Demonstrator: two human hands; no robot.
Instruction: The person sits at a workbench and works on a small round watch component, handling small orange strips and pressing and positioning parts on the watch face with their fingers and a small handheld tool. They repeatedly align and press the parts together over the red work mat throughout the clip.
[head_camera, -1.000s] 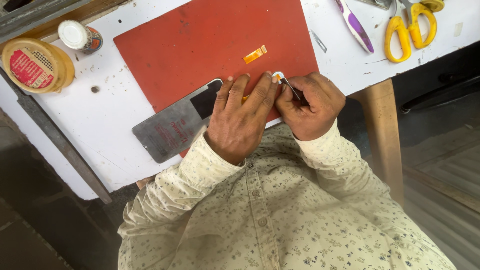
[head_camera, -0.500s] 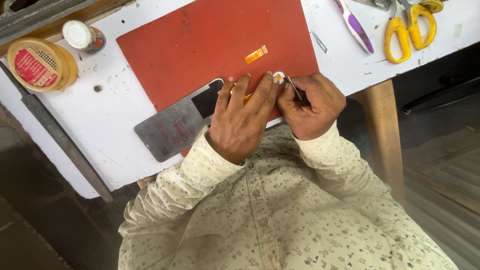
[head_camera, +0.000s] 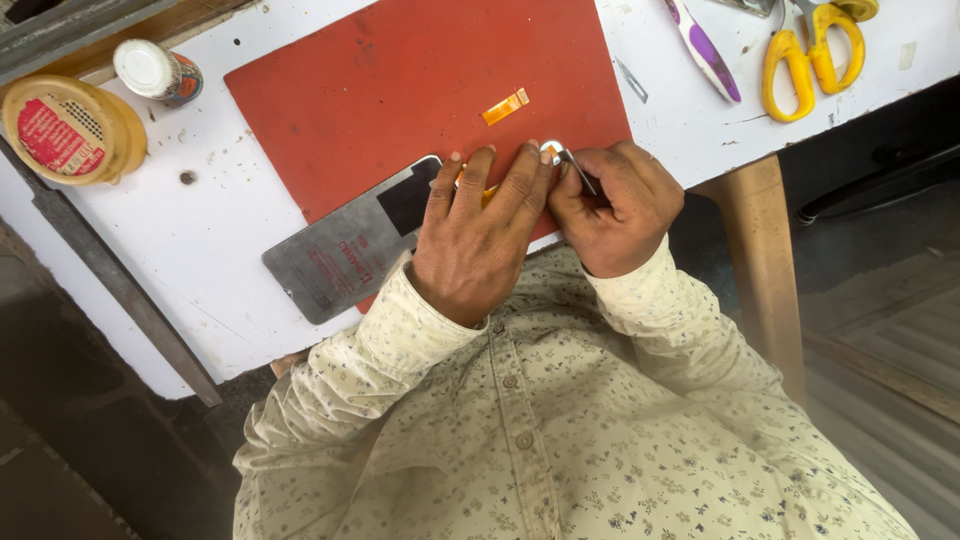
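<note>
White and scuffed, the worktable (head_camera: 200, 260) carries a red mat (head_camera: 400, 90) that fills most of its middle, and a wooden leg (head_camera: 760, 260) drops from its near corner beside a dark floor.

At the mat's near edge the person's two hands meet. The left hand (head_camera: 475, 235) lies palm down with its fingers stretched flat, pressing on a small orange part (head_camera: 487, 192) of which only a sliver shows between the fingers. The right hand (head_camera: 615, 205) is curled closed around thin metal tweezers (head_camera: 578, 170), whose tip touches a small round pale piece (head_camera: 550, 150) just beyond the left fingertips. What that piece is cannot be made out.

Just left of the left hand, a flat grey metal plate (head_camera: 335, 265) with a dark square window lies half on the mat, half on the table, its right end hidden under the wrist. A short orange ribbon strip (head_camera: 505, 106) rests alone on the mat, a little above the hands.

At the far left corner stand a round yellow tin (head_camera: 70, 130), lid shut, and a small jar with a white cap (head_camera: 155, 70); their contents do not show. Top right, yellow-handled scissors (head_camera: 815, 55) and a purple-handled tool (head_camera: 705, 45) are cut off by the frame's edge, with a small blade (head_camera: 630, 80) near them.
</note>
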